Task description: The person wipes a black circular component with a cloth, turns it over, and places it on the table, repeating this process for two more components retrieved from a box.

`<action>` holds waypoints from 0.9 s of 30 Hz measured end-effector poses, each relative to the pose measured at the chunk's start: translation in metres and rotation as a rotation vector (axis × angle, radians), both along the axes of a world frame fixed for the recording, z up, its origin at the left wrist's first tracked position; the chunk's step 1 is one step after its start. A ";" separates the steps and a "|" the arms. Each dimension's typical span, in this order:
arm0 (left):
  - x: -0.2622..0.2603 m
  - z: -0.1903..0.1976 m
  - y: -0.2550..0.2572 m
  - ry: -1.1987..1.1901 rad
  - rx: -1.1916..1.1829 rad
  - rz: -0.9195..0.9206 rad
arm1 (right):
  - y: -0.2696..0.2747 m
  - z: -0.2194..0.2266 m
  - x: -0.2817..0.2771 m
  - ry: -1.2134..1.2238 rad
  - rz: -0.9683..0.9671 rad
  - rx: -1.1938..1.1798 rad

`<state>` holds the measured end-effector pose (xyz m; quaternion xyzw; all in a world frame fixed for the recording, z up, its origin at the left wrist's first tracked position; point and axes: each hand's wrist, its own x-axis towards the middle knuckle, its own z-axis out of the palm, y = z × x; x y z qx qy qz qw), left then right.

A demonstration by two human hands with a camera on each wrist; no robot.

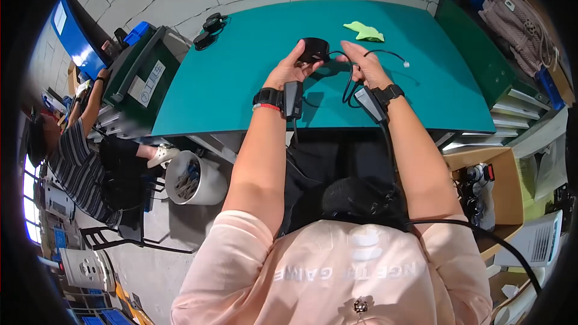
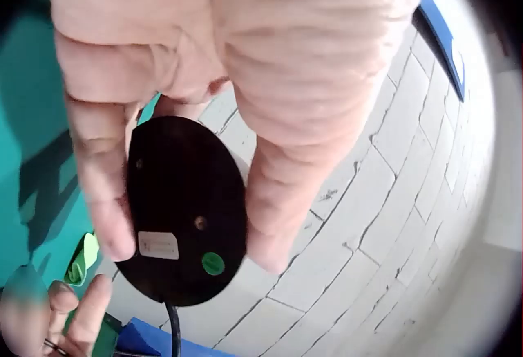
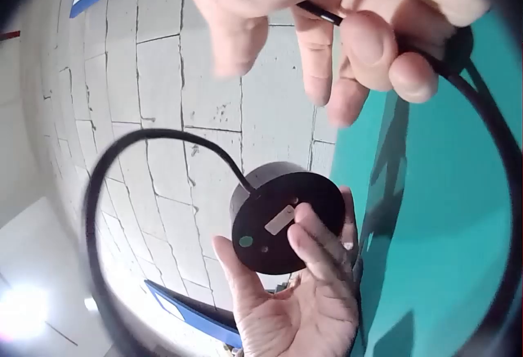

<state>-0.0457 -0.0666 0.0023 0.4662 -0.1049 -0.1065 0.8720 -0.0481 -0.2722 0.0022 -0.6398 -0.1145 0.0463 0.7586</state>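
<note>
A black round puck-shaped device (image 1: 313, 51) is held above the table by my left hand (image 1: 288, 72), thumb on one side and fingers on the other. Its flat face, seen in the left wrist view, bears a white label (image 2: 158, 245) and a green round sticker (image 2: 213, 264). From its edge runs a black cable (image 3: 147, 134), which bends in a loop over to my right hand (image 1: 368, 71). Curled fingers of that hand grip the cable, while its thumb and index finger extend. Past the right hand, the cable's free end carries a small white connector (image 1: 406, 65).
Crumpled lime-green cloth (image 1: 365, 32) lies toward the back of the green table (image 1: 241, 60). Black coiled items (image 1: 208, 31) sit at its back left corner. A white bin (image 1: 211, 183) and a seated person (image 1: 78, 156) are to the left, an open cardboard box (image 1: 509, 189) to the right.
</note>
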 end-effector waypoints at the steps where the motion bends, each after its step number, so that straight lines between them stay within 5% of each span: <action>1: 0.000 -0.002 0.000 0.000 0.054 -0.031 | 0.001 0.000 0.004 0.010 -0.001 0.003; 3: 0.004 -0.013 0.001 -0.053 0.108 -0.092 | 0.002 0.000 0.002 -0.088 0.048 -0.134; 7: 0.007 -0.008 0.000 -0.025 0.189 -0.054 | 0.001 0.001 0.004 -0.009 0.132 -0.034; 15: 0.010 -0.012 -0.002 0.025 0.289 -0.007 | 0.011 0.009 0.001 0.012 0.053 -0.179; 19: 0.016 -0.014 0.001 0.023 0.468 0.043 | 0.004 -0.004 0.015 0.038 0.131 0.029; 27: 0.007 -0.013 -0.005 0.041 0.360 0.103 | -0.001 0.000 0.012 0.081 0.208 0.084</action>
